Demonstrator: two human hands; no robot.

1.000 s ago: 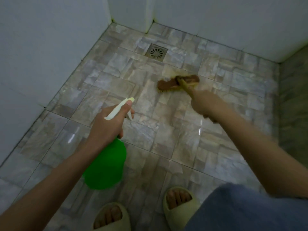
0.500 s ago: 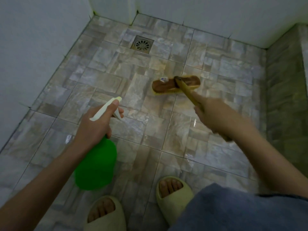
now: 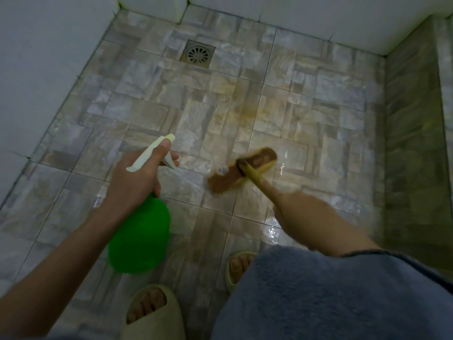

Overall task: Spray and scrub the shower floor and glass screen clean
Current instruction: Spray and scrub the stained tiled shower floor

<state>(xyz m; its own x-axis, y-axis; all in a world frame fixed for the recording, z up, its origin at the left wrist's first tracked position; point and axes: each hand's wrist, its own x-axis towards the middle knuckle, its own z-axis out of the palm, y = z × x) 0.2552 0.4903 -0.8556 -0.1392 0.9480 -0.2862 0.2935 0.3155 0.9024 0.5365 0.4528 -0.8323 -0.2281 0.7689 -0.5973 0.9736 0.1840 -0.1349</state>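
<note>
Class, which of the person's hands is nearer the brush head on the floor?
Right. The right hand grips the handle just behind the brush head; the left hand holds the spray bottle off to its left.

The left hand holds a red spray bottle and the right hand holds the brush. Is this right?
Not quite: the head view shows the spray bottle in the left hand is green, not red. The right hand does hold the brush.
</note>
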